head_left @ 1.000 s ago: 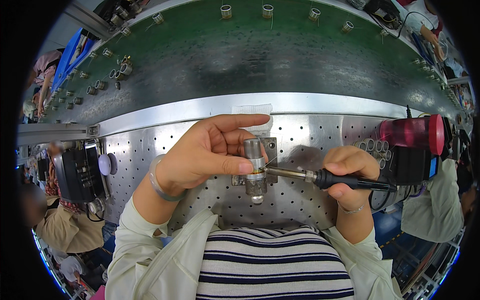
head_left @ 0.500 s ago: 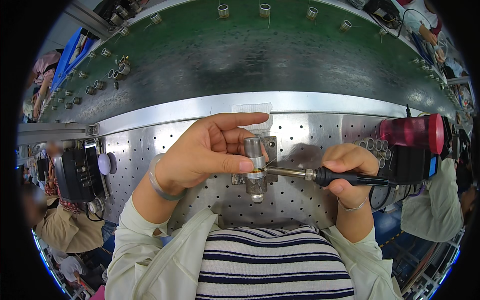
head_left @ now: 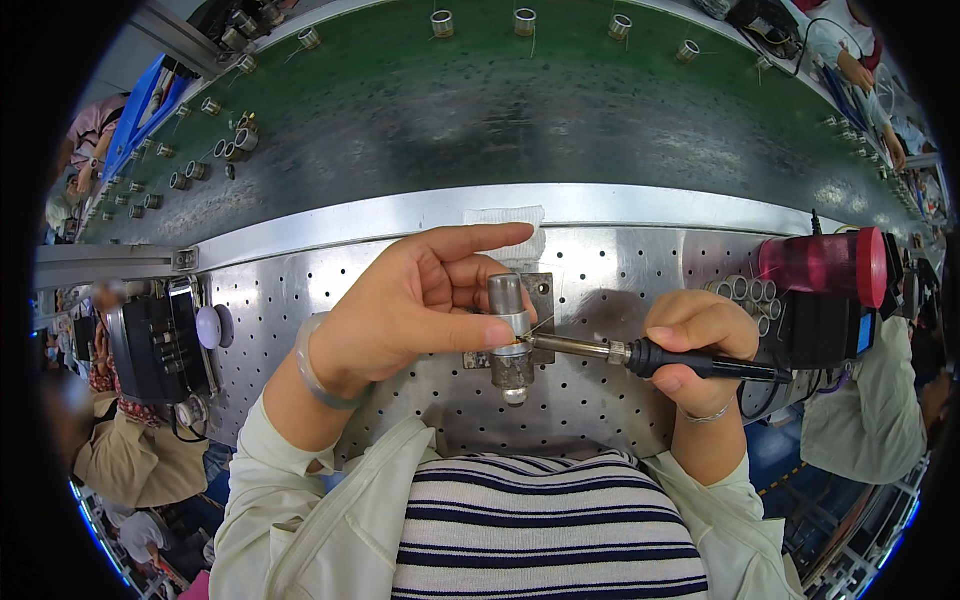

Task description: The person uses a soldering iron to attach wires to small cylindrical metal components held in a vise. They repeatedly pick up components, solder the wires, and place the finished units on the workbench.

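Left hand [head_left: 400,315] and right hand [head_left: 705,335] are set on opposite sides of one metal ring [head_left: 517,325]

The ring is carried around a metal post [head_left: 506,292], over a dark base plate [head_left: 543,293] on the perforated bench [head_left: 320,280]; how post and plate are joined cannot be told. By the left thumb the ring is pressed from the left, while the other fingers are curled behind the post, partly hidden. The index finger is extended beyond, apparently so that the working spot is left uncovered.

From the right, a soldering iron [head_left: 715,364] is pinched by its dark handle between right thumb and fingers, well back from the metal barrel, presumably because heat is to be avoided. The tip is directed at the ring's right side; whether contact is made is too small to tell.

Beyond the right hand, more rings [head_left: 755,292] are grouped beside a red container [head_left: 822,268], probably within easy reach. Further rings [head_left: 525,21] are spaced along the green belt [head_left: 500,120], seemingly so that each can be picked up singly.
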The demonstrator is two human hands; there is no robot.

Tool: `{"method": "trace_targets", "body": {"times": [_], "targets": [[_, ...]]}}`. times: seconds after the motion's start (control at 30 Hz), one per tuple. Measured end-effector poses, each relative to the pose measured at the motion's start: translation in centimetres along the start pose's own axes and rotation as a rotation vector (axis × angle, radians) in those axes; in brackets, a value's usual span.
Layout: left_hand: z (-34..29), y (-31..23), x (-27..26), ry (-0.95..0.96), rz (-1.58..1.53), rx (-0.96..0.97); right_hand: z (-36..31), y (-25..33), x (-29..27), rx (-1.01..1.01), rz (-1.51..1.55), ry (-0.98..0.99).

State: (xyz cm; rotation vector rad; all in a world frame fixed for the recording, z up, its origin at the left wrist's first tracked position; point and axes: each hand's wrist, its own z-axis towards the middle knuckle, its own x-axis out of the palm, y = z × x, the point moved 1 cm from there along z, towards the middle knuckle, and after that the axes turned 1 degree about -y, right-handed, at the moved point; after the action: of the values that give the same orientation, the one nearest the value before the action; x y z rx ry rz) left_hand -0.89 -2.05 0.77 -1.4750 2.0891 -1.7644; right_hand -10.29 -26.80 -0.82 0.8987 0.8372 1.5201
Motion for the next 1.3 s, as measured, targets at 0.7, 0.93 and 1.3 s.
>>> {"method": "trace_targets", "body": {"times": [0.7,0.93,1.3], "targets": [[0.04,-0.06,0.08,-0.017,0.007,-0.008,-0.01,-0.13,0.01,0.039,0.014,-0.025],[0.2,-0.07,-0.13,-0.005,-0.021,-0.026,0.14,0.1,0.1,0.026,-0.017,-0.009],[0.05,-0.07,0.46,-0.009,0.008,0.004,-0.01,0.2,0.11,0.059,0.009,-0.035]]}}
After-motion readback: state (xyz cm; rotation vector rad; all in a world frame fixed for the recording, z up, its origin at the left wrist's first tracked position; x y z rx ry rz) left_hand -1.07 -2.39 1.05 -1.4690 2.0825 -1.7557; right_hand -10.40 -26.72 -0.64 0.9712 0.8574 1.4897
